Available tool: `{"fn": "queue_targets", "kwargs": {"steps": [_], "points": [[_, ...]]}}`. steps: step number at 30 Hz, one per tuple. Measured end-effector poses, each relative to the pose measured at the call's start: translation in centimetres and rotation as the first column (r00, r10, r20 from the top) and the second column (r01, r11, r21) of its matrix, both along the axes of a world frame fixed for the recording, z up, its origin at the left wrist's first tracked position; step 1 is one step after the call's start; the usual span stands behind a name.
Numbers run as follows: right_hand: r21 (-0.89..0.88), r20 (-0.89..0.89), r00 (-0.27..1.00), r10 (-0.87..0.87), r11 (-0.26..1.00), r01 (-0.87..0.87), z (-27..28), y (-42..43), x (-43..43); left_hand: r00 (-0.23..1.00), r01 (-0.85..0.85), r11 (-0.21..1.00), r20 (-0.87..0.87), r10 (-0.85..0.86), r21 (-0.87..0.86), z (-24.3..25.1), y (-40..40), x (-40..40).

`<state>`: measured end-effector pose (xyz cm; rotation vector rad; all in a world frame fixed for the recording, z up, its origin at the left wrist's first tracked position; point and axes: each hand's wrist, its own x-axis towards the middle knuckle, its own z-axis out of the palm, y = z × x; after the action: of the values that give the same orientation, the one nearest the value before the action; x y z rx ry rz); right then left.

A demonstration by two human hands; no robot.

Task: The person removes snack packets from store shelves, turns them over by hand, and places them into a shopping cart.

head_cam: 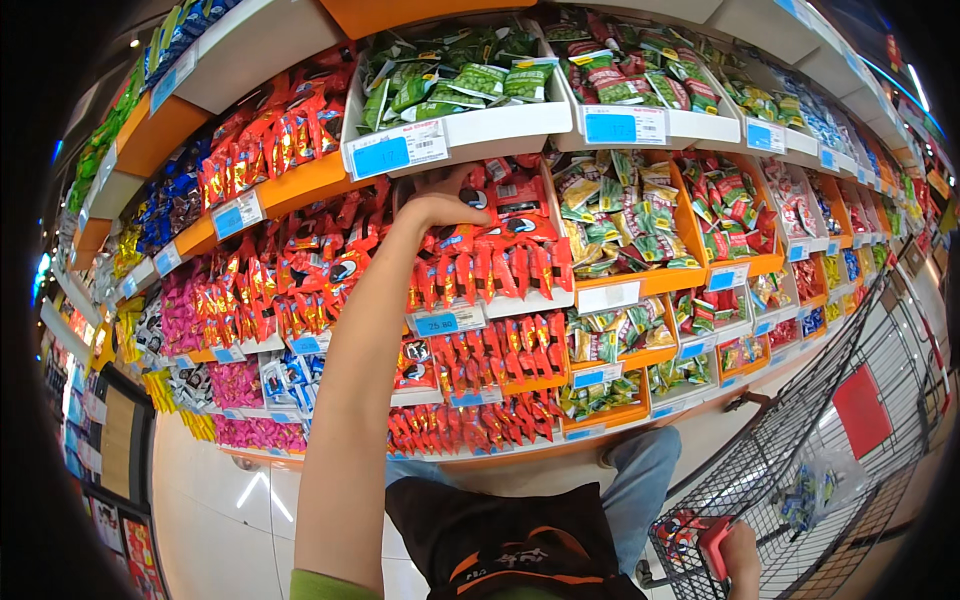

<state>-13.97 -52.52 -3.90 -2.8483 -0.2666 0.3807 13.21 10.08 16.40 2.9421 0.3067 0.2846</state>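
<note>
My left hand reaches into a shelf bin of red snack packets, under the white edge of the shelf above. Its fingers spread over the packets and are partly in shadow; whether they grip one cannot be told. At the lower right my right hand is closed on the red handle of a wire shopping cart. Inside the cart lie a clear plastic bag of blue and green packets and some red packets near the handle.
Green packets fill the white bin above. Bins of green and yellow packets stand to the right, pink packets to the left. Price tags line the shelf edges. Tiled floor shows at the lower left.
</note>
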Motion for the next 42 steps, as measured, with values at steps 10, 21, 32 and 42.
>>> {"fn": "queue_targets", "kwargs": {"steps": [10, 21, 32, 42], "points": [[-0.176, -0.052, 0.998, 0.042, 0.983, -0.051, 0.3, 0.0, 1.2, 0.992, 0.036, 0.992, 0.124, -0.021, -0.120, -0.2, 0.0, -1.0], [-0.164, 0.226, 0.972, -0.061, 0.981, 0.100, 5.8, 3.7, -0.2, 0.852, 0.279, 0.922, 0.372, -0.367, 0.270, 0.5, -2.7, -5.6], [-0.091, 0.413, 0.909, -0.056, 0.991, 0.102, 5.6, 3.9, -0.4, 0.731, 0.392, 0.836, 0.422, -0.536, 0.384, 2.3, -5.0, -8.4], [-0.146, 0.442, 0.831, -0.337, 0.887, 0.438, 9.3, 6.1, -1.6, 0.419, 0.551, 0.739, 0.638, -0.646, 0.388, 4.6, -9.2, -13.8]]}}
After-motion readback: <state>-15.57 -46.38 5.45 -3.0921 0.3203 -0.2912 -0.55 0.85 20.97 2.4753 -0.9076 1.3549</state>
